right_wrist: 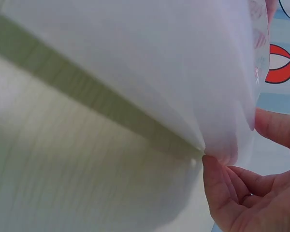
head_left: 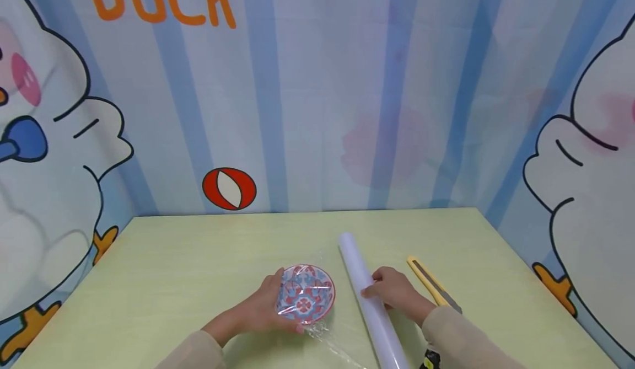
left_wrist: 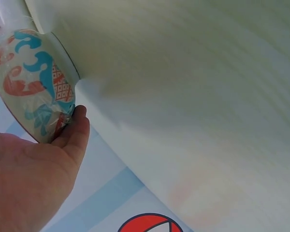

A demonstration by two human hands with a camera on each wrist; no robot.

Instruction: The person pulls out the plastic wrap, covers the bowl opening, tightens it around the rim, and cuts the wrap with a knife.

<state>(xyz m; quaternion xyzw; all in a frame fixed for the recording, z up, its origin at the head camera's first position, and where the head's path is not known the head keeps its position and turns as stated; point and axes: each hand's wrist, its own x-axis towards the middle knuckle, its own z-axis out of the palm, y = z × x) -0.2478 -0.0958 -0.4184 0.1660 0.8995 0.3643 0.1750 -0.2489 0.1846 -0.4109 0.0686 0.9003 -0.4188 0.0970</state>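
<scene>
The left grip (head_left: 265, 305) holds a patterned bowl (head_left: 306, 294) by its sides, clear film (head_left: 324, 333) stretched over it. The right grip (head_left: 397, 294) pinches a white roll (head_left: 379, 322) on the bench (head_left: 198, 269). Just right of that grip lies a yellow knife (head_left: 429, 279); below it, something black and yellow (head_left: 430, 359), partly hidden.

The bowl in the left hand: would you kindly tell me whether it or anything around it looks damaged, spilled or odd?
Nothing really stands out: the bowl shows no visible damage, and I see no spill on the table. The clear film beside it is wrinkled, which seems ordinary for loose film.
</scene>
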